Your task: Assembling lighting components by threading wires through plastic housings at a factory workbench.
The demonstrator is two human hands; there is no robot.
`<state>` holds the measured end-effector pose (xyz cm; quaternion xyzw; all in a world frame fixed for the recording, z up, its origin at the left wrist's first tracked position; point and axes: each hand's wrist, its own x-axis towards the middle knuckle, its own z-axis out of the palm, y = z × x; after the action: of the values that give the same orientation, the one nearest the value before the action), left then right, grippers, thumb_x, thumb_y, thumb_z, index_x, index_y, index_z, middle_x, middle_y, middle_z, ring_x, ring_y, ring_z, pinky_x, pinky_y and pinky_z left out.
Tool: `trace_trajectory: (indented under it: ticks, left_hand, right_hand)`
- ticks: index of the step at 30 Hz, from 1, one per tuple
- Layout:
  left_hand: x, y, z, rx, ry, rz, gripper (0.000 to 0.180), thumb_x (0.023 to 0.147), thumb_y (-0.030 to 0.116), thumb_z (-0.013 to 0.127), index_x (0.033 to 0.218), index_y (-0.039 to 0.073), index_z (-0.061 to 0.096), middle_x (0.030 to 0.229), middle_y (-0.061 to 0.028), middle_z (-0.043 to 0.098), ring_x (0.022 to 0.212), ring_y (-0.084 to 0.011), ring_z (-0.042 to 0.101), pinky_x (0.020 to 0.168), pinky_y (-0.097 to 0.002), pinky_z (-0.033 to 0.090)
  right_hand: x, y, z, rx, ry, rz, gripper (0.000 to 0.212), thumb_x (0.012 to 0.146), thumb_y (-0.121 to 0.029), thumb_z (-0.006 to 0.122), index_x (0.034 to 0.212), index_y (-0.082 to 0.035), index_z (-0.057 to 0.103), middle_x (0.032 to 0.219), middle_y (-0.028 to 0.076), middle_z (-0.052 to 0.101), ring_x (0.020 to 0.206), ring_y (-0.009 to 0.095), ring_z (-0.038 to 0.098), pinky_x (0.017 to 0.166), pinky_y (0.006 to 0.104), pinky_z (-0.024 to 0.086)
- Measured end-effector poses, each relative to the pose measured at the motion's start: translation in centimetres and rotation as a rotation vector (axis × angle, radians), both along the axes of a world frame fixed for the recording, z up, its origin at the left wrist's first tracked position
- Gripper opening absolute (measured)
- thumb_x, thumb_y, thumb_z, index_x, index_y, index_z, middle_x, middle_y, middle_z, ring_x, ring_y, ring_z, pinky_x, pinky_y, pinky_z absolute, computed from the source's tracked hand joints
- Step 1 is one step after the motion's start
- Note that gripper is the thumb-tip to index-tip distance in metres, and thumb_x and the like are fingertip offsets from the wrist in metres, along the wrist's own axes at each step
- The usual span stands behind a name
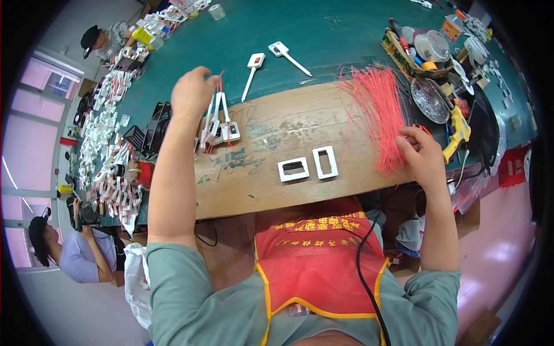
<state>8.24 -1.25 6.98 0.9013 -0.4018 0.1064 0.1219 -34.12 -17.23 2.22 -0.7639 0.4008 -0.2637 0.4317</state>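
Note:
My left hand (193,94) reaches over the far left of the wooden board. Its fingers are bent and closed at thin red wires (220,84) that rise from a group of white long-handled plastic pieces (229,131). My right hand (426,154) is at the right edge of a thick bundle of red wires (378,121). Its thumb and fingers curl toward each other against the bundle; what lies between the tips is too small to tell. Two white rectangular frames (326,162) with dark openings lie side by side near the board's front edge.
Two white long-handled pieces (253,69) lie beyond the board on the green table (323,34). At right stand a box of tools (401,52), a round metal dish (430,99) and a yellow glue gun (457,132). White parts are heaped at left, where two other people sit.

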Motion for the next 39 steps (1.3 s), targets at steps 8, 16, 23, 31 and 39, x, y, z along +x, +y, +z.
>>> trace_trajectory:
  ticks: [8, 16, 23, 31, 39]
  left_hand:
    - [-2.4, -6.8, -4.1, 0.404, 0.145, 0.072, 0.030, 0.079, 0.025, 0.060, 0.096, 0.001, 0.068, 0.102, -0.0204, 0.065, 0.096, -0.0360, 0.063, 0.083, -0.0438, 0.050]
    - [-1.6, -5.0, -3.3, 0.027, 0.095, 0.124, 0.029, 0.075, 0.027, 0.058, 0.088, 0.003, 0.068, 0.091, -0.0201, 0.066, 0.087, -0.0359, 0.064, 0.078, -0.0428, 0.050]
    - [-5.7, -3.4, 1.2, -0.760, 0.746, -0.205, 0.015, 0.082, 0.012, 0.069, 0.091, 0.001, 0.066, 0.079, -0.0032, 0.064, 0.075, -0.0108, 0.062, 0.061, -0.0216, 0.048]
    - [-8.7, -3.4, -3.0, -0.942, 1.345, -0.377, 0.027, 0.088, 0.010, 0.063, 0.110, -0.005, 0.058, 0.094, -0.0115, 0.066, 0.082, -0.0208, 0.065, 0.074, -0.0300, 0.056]
    - [-10.5, -3.5, -6.0, -1.099, 1.485, -0.525, 0.033, 0.096, 0.018, 0.051, 0.122, -0.003, 0.051, 0.086, -0.0056, 0.061, 0.082, -0.0182, 0.062, 0.073, -0.0310, 0.051]
  right_hand:
    - [0.5, -1.6, 0.3, -0.344, 0.531, 0.077, 0.027, 0.081, -0.032, 0.064, 0.085, -0.005, 0.064, 0.082, 0.013, 0.063, 0.078, 0.030, 0.062, 0.069, 0.0407, 0.049]
    - [1.6, -3.0, -0.2, -0.343, 0.535, 0.034, 0.027, 0.080, -0.034, 0.063, 0.083, -0.007, 0.064, 0.086, 0.013, 0.062, 0.084, 0.031, 0.062, 0.074, 0.0413, 0.050]
    - [3.0, -5.1, -0.4, -0.343, 0.656, 0.021, 0.030, 0.079, -0.034, 0.062, 0.080, -0.004, 0.065, 0.083, 0.016, 0.065, 0.082, 0.032, 0.063, 0.075, 0.0417, 0.050]
    - [4.7, -5.9, 0.9, -0.163, 0.840, 0.104, 0.041, 0.080, -0.035, 0.061, 0.092, 0.004, 0.067, 0.097, 0.023, 0.065, 0.093, 0.036, 0.063, 0.083, 0.0420, 0.050]
    - [3.8, -7.5, -1.4, -0.134, 0.664, 0.068, 0.027, 0.080, -0.025, 0.062, 0.080, 0.001, 0.065, 0.070, 0.012, 0.064, 0.066, 0.021, 0.061, 0.064, 0.0349, 0.048]
